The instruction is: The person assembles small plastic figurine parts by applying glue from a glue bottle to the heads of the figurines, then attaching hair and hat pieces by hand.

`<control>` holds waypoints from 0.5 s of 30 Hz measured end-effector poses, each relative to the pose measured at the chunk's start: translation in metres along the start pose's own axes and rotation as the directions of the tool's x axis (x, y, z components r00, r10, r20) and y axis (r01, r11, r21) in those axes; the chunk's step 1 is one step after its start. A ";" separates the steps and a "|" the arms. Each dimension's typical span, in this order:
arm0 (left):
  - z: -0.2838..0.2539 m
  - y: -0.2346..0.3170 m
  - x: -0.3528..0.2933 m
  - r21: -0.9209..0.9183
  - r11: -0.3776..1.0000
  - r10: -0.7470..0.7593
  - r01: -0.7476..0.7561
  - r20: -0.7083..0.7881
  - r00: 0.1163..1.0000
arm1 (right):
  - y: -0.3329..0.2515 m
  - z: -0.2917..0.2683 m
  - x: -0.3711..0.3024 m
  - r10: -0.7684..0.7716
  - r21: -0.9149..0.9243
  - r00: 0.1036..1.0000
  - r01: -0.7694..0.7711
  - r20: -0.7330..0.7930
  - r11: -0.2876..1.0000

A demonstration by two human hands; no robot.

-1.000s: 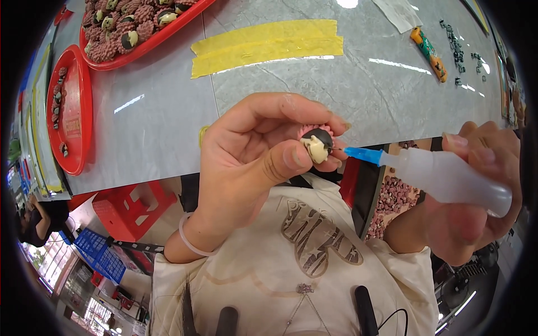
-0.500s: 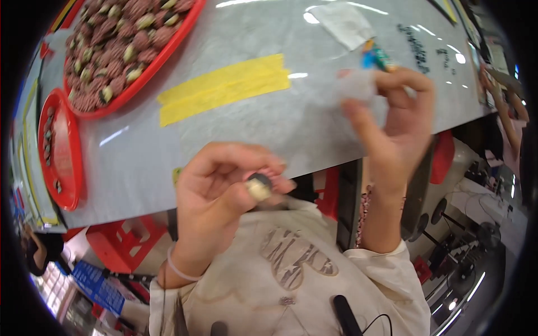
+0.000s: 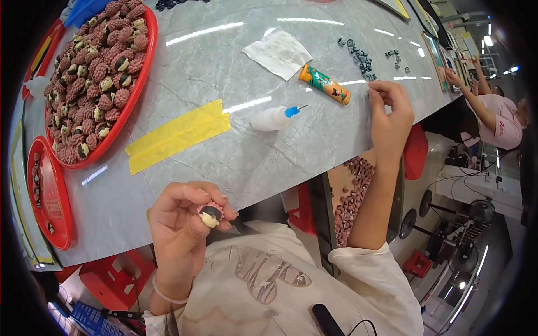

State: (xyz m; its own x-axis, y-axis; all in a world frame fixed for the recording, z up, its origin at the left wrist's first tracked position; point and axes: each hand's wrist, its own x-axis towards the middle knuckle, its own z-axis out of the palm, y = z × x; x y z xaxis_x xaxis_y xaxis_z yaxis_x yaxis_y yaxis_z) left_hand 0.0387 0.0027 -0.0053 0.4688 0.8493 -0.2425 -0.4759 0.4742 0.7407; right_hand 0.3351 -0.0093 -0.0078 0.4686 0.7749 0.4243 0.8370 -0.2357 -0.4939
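Between the thumb and fingertips of my left hand (image 3: 182,224), a small pink ridged piece with a dark and cream figure on its face (image 3: 210,215) is held above my lap. My right hand (image 3: 392,115) reaches over the table's right part, thumb and index finger brought together beside several tiny dark pieces (image 3: 361,59). Whatever sits in that pinch is too small to make out. A white squeeze bottle (image 3: 269,119) with a blue collar and thin metal tip is on the table between my hands. Left of my right hand lies an orange and green tube-shaped pack (image 3: 324,84).
A red tray (image 3: 147,61) heaped with similar pink pieces is at the left, with a smaller red tray (image 3: 59,227) nearer. Yellow tape (image 3: 179,136) and a white tissue (image 3: 277,53) lie on the table. A drawer of pink pieces (image 3: 353,196) sits below the edge. Another person (image 3: 493,117) works far right.
My right hand has put down the white bottle and moved right to the dark pieces. My left hand keeps its pink piece, now lower and further left in view.
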 end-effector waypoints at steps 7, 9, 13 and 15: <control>-0.001 0.000 -0.003 -0.007 1.000 0.002 -0.002 0.018 1.000 | 0.029 -0.008 0.007 0.196 0.173 0.966 -0.224 0.167 0.959; -0.002 0.001 -0.004 -0.014 1.000 0.005 -0.005 0.013 1.000 | 0.018 -0.009 0.005 0.160 0.134 0.968 -0.188 0.191 0.973; -0.002 0.003 -0.004 -0.041 0.999 0.012 -0.012 0.019 1.000 | -0.018 -0.021 -0.010 0.208 0.631 0.934 -0.351 0.291 0.692; -0.002 0.003 -0.005 -0.042 0.999 0.003 -0.003 0.017 1.000 | -0.032 -0.024 -0.020 0.150 0.785 0.931 -0.361 0.332 0.503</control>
State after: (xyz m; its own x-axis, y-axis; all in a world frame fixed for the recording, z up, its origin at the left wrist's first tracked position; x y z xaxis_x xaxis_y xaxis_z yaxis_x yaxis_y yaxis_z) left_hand 0.0336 0.0006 -0.0032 0.4800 0.8468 -0.2292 -0.5082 0.4813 0.7142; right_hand 0.3061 -0.0312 0.0182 0.4680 0.8810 0.0690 0.0296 0.0624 -0.9976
